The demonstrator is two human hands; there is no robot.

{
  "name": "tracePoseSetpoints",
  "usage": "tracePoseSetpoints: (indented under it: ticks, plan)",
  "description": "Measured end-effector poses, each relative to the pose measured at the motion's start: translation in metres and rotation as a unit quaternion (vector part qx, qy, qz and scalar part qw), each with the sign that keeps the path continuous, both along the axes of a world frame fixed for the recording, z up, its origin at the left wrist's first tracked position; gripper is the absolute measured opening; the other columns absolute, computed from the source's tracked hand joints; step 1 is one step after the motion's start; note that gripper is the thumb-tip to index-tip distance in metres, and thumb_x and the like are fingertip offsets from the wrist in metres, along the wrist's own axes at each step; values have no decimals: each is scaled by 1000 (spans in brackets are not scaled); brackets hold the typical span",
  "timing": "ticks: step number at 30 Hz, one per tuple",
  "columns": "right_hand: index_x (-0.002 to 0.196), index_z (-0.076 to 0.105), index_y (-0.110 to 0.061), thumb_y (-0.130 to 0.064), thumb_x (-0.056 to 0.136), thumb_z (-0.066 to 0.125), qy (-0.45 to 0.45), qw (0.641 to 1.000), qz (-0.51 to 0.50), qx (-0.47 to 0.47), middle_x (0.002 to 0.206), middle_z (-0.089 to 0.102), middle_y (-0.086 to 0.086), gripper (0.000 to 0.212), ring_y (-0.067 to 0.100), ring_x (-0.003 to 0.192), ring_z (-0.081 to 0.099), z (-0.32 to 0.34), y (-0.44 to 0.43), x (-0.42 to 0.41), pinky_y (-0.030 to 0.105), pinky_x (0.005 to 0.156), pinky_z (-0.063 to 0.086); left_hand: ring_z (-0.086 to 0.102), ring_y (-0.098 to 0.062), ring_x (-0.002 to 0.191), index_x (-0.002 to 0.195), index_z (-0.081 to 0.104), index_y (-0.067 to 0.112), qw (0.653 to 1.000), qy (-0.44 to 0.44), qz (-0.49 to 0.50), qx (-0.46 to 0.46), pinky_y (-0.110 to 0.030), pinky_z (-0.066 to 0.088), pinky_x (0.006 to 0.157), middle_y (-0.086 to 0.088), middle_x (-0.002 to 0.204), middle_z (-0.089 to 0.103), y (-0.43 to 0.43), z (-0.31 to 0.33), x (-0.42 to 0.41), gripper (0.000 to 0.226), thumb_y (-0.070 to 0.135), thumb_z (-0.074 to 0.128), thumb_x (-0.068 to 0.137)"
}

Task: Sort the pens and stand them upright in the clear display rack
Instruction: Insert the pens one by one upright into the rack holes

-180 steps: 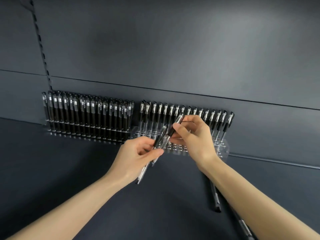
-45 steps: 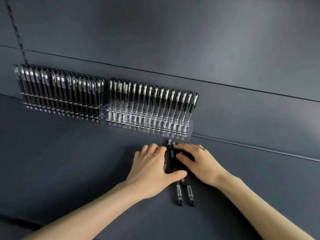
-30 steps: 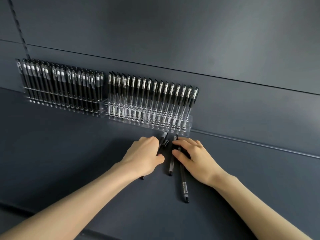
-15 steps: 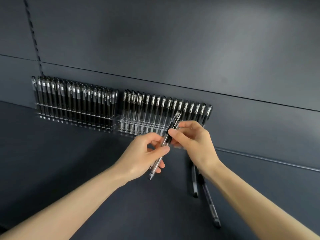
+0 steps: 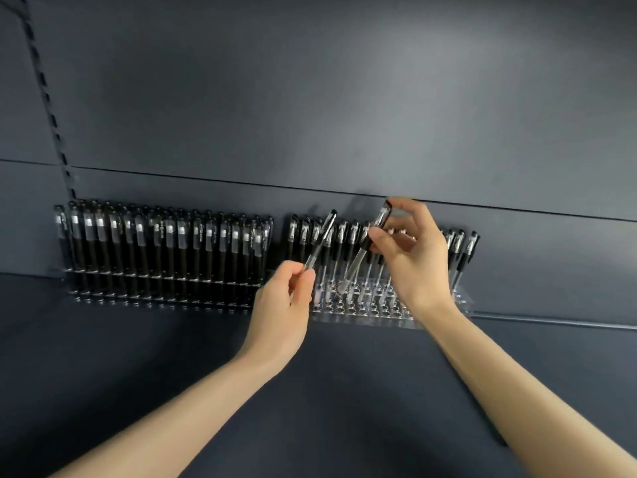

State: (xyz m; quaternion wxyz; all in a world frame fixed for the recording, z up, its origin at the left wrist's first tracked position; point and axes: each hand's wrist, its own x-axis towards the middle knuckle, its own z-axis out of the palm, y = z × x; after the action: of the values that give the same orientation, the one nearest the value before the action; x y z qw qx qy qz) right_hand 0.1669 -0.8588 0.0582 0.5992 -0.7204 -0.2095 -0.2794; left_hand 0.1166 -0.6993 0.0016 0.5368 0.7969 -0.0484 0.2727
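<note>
— So what was the biggest thing you saw?

— It was the dark wall [image 5: 310, 98] at the back, and the dark shelf [image 5: 103, 374] under it. Two bare arms reached out over the shelf.

— And what stood on the shelf?

— Two racks stood side by side against the wall. The left rack [image 5: 165, 291] was packed full of black pens, all standing up. The clear rack [image 5: 362, 313] on the right had a row of pens [image 5: 463, 251] along its back, and little round holes showed in front.

— What were the hands doing?

— The right hand [image 5: 413, 263] was up over the clear rack. Its thumb and fingers were pinched on the top part of a pen [image 5: 360, 258]. That pen leaned, and its tip pointed down at the holes. I could not tell if the tip was in one.

— And the other hand?

— The left hand [image 5: 286, 305] was just left of the clear rack. Its fingers were closed around the low end of a second pen [image 5: 320, 241], which slanted up to the right in front of the standing pens.
</note>
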Motion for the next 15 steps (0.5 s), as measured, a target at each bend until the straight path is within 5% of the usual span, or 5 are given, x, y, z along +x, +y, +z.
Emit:
tracePoseSetpoints:
  ticks: [5,15]
  plan:
    - [106,50,-41,-8,88,66,-62,997,-38,-12,86,56,-17,40,1,73,61,7,13,10,13,68,47,35,-2,45,85,54,21,998,-14,-4,-56,-16,32,45,-11,68,54,7,-10,1,19,32,44,98]
    - [118,56,-25,-9,88,65,-60,993,-35,-91,85,57,-15,36,11,66,58,-7,22,27,10,58,40,36,-5,50,84,53,19,996,-33,-18,-87,-17,32,48,3,64,48,4,-11,5,20,29,45,98]
